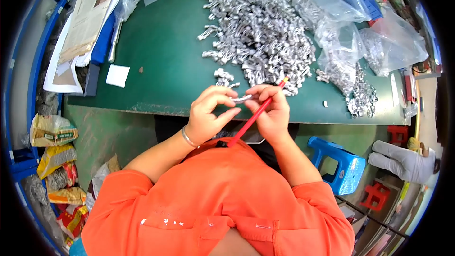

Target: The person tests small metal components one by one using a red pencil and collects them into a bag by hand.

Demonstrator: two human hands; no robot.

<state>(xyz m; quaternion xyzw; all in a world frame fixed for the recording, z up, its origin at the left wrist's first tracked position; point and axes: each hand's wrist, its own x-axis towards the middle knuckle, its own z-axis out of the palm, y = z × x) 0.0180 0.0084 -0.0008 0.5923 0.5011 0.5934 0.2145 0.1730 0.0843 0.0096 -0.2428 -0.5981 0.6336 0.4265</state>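
My left hand (210,114) pinches one end of a small silvery metal part (242,99) over the table's front edge. At its other end are the fingers of my right hand (274,116). A long red stick (251,120) with a yellow tip also lies in my right hand, slanting down toward my shirt. Just beyond my fingers sits a small cluster of metal parts (224,77). Behind it spreads a large heap of similar grey metal parts (265,28). Finer details of the held part are too small to tell.
Clear plastic bags (339,42) of metal parts lie at the right of the green table (156,61), beside small loose rings (362,97). Papers (87,33) are stacked at left. A blue stool (339,163) stands below right; another person (403,161) is farther off.
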